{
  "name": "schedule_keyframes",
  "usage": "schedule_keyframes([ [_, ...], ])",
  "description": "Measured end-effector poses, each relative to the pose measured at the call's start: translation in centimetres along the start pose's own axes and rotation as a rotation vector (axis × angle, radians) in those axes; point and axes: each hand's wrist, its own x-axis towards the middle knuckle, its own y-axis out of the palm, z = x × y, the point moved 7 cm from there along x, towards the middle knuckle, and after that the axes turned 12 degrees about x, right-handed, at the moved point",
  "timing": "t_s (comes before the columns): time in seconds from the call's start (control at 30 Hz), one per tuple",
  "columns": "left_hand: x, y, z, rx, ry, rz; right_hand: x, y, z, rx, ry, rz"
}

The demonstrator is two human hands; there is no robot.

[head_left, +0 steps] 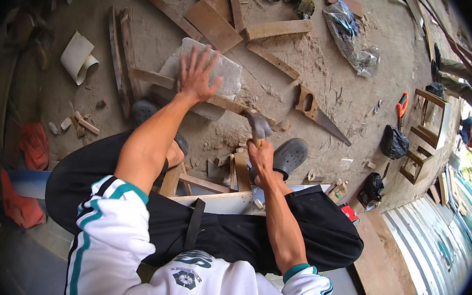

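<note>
My left hand (197,82) lies open with fingers spread, pressing on a long wooden strip (227,103) and a rough pale concrete block (228,76). The strip runs across the block's near side, and its right end sticks out past it. Closed around a hammer's handle, my right hand (260,154) is in front of that right end. The hammer's metal head (259,126) is at the strip, apparently against it; whether it touches is hard to tell. Any nail there cannot be made out.
A handsaw (320,114) lies on the dirt floor to the right. Boards (214,25) and wood offcuts (277,30) are scattered beyond the block. Small wooden frames (430,119), a black plastic bag (395,142) and corrugated metal sheeting (419,236) are farther right. My clogs (290,155) flank the work.
</note>
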Motion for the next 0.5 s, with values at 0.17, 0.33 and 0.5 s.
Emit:
schedule_keyframes([
  [0.17, -1.1, 0.5, 0.5, 0.001, 0.0, -0.047, -0.9, -5.6, 2.2, 0.155, 0.163, -0.099],
  [0.33, -1.0, 0.7, 0.1, -0.001, 0.051, -0.103, -4.9, -14.8, 4.0, 0.067, 0.266, -0.076],
  [0.5, -1.9, 1.4, 0.2, -0.033, 0.256, -0.242, -10.2, -21.2, 7.3, -0.062, 0.233, -0.111],
])
